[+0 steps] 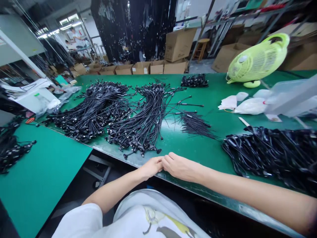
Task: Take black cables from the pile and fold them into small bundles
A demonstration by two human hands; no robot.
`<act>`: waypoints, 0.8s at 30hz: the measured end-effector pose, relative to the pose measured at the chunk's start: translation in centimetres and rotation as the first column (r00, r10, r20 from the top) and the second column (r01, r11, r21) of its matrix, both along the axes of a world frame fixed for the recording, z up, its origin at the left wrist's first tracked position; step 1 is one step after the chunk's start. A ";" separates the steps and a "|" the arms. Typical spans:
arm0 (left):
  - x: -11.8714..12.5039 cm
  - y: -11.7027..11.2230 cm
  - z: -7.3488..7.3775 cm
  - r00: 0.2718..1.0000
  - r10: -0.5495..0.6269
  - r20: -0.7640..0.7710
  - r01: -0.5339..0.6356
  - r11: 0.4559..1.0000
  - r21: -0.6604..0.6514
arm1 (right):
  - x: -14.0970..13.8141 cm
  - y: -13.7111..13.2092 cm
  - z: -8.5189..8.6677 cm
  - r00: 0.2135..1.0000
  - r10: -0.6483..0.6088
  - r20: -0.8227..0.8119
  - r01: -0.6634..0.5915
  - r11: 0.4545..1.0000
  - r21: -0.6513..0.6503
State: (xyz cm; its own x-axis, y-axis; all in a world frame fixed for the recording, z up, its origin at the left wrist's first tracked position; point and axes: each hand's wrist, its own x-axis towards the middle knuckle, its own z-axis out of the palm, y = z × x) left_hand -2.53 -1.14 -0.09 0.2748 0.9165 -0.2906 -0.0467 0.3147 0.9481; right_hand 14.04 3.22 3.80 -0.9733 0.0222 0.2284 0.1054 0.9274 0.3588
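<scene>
My left hand (pixel 151 167) and my right hand (pixel 179 167) rest together at the near edge of the green table (pixel 210 99), fingertips touching. Both hands have curled fingers; I cannot make out anything held between them. Just beyond them lies a large heap of short black cables (pixel 142 119) with connectors. A second heap of black cables (pixel 91 109) lies further left. A small fan of thin black wires (pixel 195 125) lies to the right of the heaps. A big bundle of glossy black cables (pixel 269 152) sits at the right.
A lime-green desk fan (pixel 257 61) stands at the back right, with white plastic bags (pixel 250 105) in front. A small black pile (pixel 194 80) lies at the far edge. A second green table (pixel 39 178) stands at left. Cardboard boxes (pixel 179 44) line the floor behind.
</scene>
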 end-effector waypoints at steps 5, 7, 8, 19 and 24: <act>1.3 0.8 0.4 0.978 0.174 0.114 -0.174 0.985 -0.014 | -1.3 0.8 -0.8 0.946 -0.323 -0.027 0.314 0.935 -0.163; 1.6 1.6 0.7 0.952 0.248 0.178 -0.247 0.969 -0.032 | -1.9 1.3 -1.0 0.890 -0.453 -0.058 0.421 0.862 -0.282; 1.5 2.0 0.9 0.939 0.275 0.205 -0.271 0.961 -0.049 | -2.1 1.4 -1.0 0.857 -0.509 -0.079 0.460 0.826 -0.327; -0.9 1.2 2.0 0.982 0.125 -0.143 -0.064 0.927 0.370 | -0.6 1.3 -1.4 0.649 -0.744 -0.160 0.150 0.332 -0.931; -1.3 2.2 0.2 0.960 0.236 -0.150 -0.193 0.947 0.256 | -0.8 -1.0 -2.9 0.736 -0.541 -0.407 0.303 0.801 -0.517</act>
